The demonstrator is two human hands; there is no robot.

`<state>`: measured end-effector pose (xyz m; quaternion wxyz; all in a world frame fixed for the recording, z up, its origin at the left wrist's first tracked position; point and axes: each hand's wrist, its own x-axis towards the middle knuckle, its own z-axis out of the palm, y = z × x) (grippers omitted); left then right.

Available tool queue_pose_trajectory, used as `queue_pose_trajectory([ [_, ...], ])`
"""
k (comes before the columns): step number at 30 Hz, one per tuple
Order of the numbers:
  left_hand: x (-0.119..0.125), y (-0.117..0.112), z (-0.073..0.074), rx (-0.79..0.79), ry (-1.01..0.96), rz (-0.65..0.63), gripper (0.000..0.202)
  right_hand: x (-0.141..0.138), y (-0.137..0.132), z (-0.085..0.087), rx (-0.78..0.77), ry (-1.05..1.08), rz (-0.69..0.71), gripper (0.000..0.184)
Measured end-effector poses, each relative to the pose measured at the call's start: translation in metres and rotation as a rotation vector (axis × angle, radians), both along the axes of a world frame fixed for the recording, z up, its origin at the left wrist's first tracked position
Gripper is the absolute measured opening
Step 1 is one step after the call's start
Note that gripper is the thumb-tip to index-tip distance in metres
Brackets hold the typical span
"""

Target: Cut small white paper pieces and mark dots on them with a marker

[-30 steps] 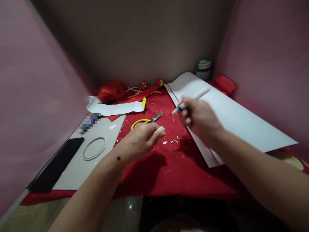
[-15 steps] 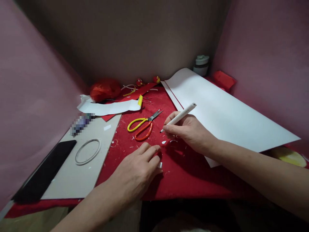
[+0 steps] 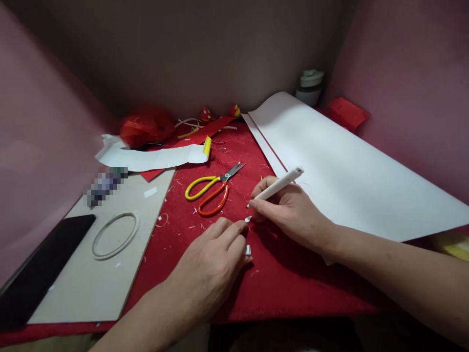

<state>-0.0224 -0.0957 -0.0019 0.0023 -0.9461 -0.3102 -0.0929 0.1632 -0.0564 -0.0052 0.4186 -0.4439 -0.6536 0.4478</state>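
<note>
My right hand [image 3: 289, 208] grips a white pen [image 3: 280, 183], its dark tip pointing down at the cloth. Just below the tip lies a small white paper scrap [image 3: 248, 219]. The index fingertip of my left hand [image 3: 216, 254] is at the scrap's left edge. The other left fingers are curled, with a small white piece, apparently the pen cap [image 3: 247, 250], poking out between fingers and thumb. Beyond my left hand rest scissors [image 3: 216, 190] with one yellow and one red handle, blades slightly apart.
A large white sheet [image 3: 340, 166] covers the right side of the red cloth [image 3: 278, 288]. At left, a beige board [image 3: 124, 274] carries a ring [image 3: 116, 235] and a black flat device [image 3: 47, 269]. Behind are a white strip [image 3: 154, 159], a red bag [image 3: 148, 126] and a lidded container [image 3: 309, 87].
The view has shifted slightly. My left index fingertip has reached the edge of the paper scrap, and the pen tip has come a little nearer to it.
</note>
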Motion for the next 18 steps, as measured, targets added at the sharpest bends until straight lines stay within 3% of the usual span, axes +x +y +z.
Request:
queue_pose_trajectory([
  [5, -0.0022, -0.0027, -0.0049, 0.068, -0.056, 0.022, 0.014, 0.0022, 0.0007, -0.0018, 0.002, -0.014, -0.015, 0.009],
  [12, -0.0029, -0.0024, -0.0062, 0.023, -0.041, 0.022, 0.014, 0.0026, -0.0005, -0.0025, 0.082, -0.125, -0.027, 0.011],
  [18, -0.0035, -0.0050, -0.0061, 0.049, -0.037, 0.012, 0.015, 0.0024, -0.0043, -0.0021, 0.106, -0.045, -0.011, 0.008],
])
